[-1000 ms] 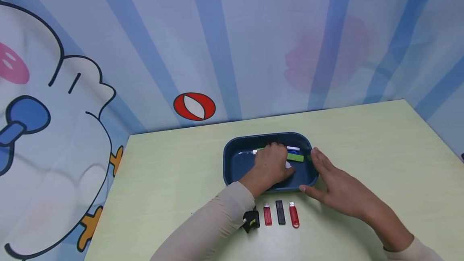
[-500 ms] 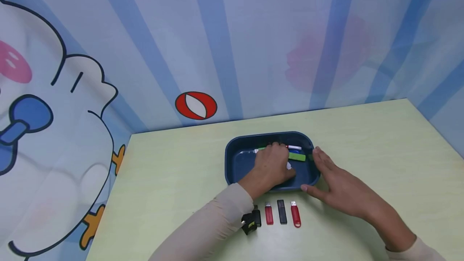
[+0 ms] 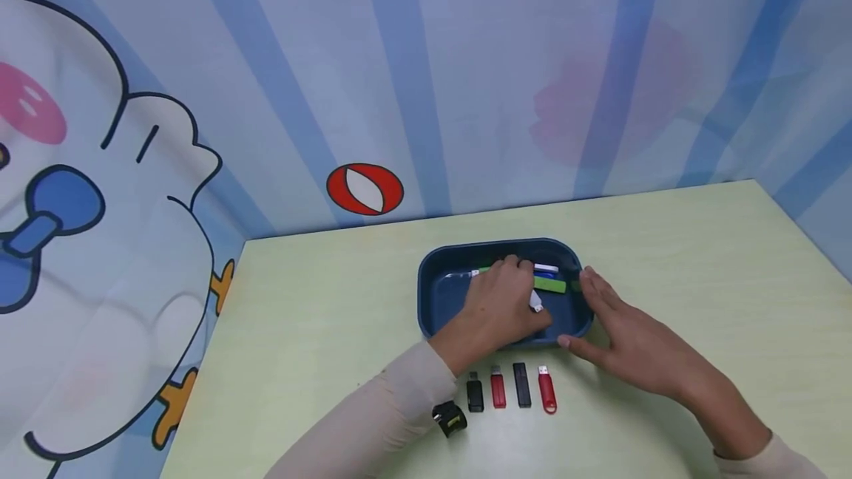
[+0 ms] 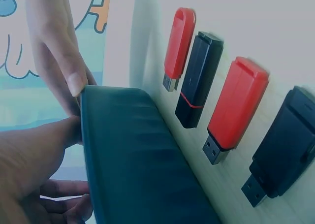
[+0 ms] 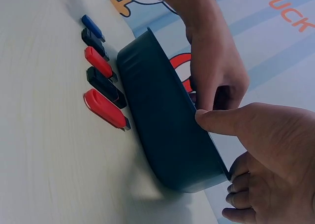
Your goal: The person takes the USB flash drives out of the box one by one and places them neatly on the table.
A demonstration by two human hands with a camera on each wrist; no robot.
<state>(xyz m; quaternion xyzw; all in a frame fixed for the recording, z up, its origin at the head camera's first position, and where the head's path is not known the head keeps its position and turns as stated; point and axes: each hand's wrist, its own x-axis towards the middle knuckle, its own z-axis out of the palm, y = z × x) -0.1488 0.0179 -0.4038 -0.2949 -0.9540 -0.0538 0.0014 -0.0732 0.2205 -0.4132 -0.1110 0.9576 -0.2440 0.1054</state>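
My left hand [image 3: 495, 301] reaches down into a dark blue tray [image 3: 433, 309], fingers bent and their tips hidden. A white USB stick [image 3: 535, 299] with a metal plug shows between its fingers and thumb; I cannot tell whether they pinch it. Beside it in the tray lie a green USB stick [image 3: 549, 284], a blue one [image 3: 546, 275] and a white one [image 3: 546, 267]. Another metal plug with green behind it shows left of the fingers. My right hand [image 3: 632, 342] rests against the tray's right end, fingers extended, its thumb [image 5: 216, 121] on the near rim.
In front of the tray stand in a row a red USB stick [image 3: 547, 392], a black one [image 3: 522, 386], another red one [image 3: 498, 389] and another black one [image 3: 475, 394]. A blue stick [image 5: 92, 27] ends the row. A cartoon backdrop [image 3: 492, 80] hangs behind the table.
The head view has shifted slightly. My left hand stays in the tray, and more of the white stick's plug shows. The left sleeve has moved aside, uncovering the black stick. My right hand keeps its place.
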